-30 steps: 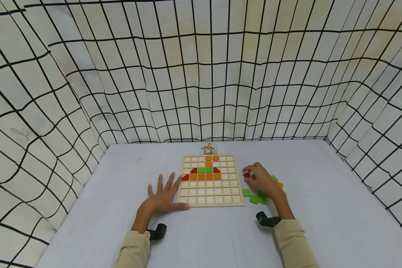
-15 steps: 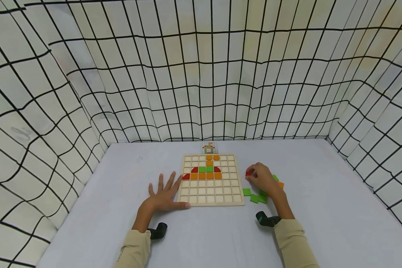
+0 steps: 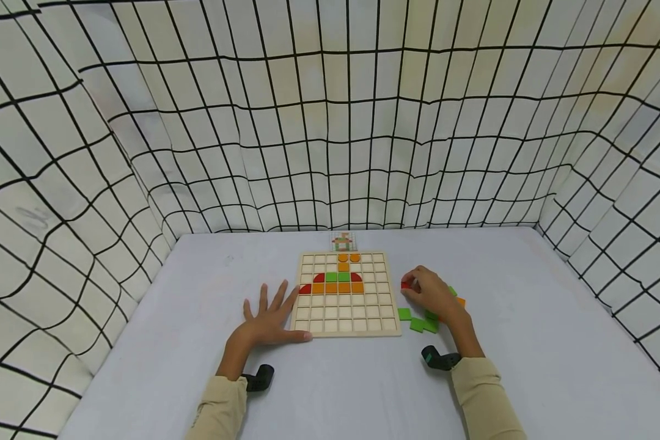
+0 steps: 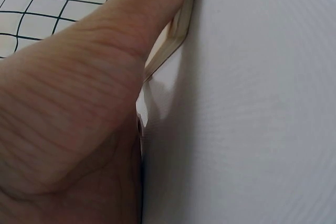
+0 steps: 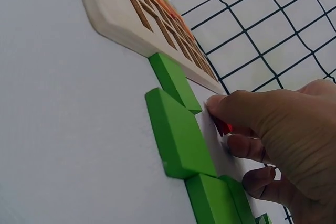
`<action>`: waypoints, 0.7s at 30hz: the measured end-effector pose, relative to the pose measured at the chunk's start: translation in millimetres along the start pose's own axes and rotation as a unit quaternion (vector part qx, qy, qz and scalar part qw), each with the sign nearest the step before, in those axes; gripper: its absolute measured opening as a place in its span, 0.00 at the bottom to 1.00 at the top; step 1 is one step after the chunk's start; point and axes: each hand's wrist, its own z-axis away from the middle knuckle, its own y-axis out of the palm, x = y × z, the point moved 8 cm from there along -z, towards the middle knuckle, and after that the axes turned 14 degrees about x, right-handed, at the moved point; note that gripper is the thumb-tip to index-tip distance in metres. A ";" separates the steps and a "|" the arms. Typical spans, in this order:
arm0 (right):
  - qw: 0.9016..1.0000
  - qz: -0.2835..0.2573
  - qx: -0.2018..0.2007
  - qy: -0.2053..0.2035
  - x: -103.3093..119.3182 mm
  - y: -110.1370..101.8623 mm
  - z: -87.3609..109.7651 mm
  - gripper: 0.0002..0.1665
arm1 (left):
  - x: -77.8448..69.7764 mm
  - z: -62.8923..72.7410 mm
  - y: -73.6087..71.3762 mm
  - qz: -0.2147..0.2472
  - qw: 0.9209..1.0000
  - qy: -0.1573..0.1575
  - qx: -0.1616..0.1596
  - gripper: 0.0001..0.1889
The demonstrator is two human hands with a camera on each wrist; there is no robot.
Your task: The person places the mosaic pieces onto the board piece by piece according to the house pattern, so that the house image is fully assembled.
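between the hands [image 3: 266, 327] [image 3: 430, 292], gridded board [image 3: 344, 301]

Head view: bright, even, diffuse light over the wooden board [image 3: 346, 312] and white tabletop [image 3: 341, 391]; shadows faint, soft-edged; black-gridded wall [image 3: 357, 160] behind the board, its lines bowed and stretched toward the frame edges, a wide-angle distortion; small card [image 3: 343, 241] just beyond the board, detail too fine to read; left wrist view: dimmer, greyish; left hand [image 4: 84, 103] close to the lens, slightly soft; broad shadow on the tabletop from the board's corner; right wrist view: muted, grey cast; green tiles [image 5: 181, 137] beside the board, darker on one face; board's far end foreshortened, colours smeared.
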 end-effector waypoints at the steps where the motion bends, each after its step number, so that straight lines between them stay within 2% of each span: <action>1: 1.000 0.002 -0.001 -0.004 0.2 0.1 -0.2 0.13 | 0.4 -0.6 0.1 0.000 1.000 0.000 0.000 0.60; 12: 0.999 -0.010 -0.003 -0.036 15.4 -0.8 -7.8 0.13 | -2.2 2.3 -0.5 0.000 1.000 0.001 0.004 0.60; 21: 0.997 -0.023 0.007 -0.075 34.4 9.2 -21.6 0.14 | -1.6 2.9 -0.3 0.003 1.000 0.004 0.003 0.60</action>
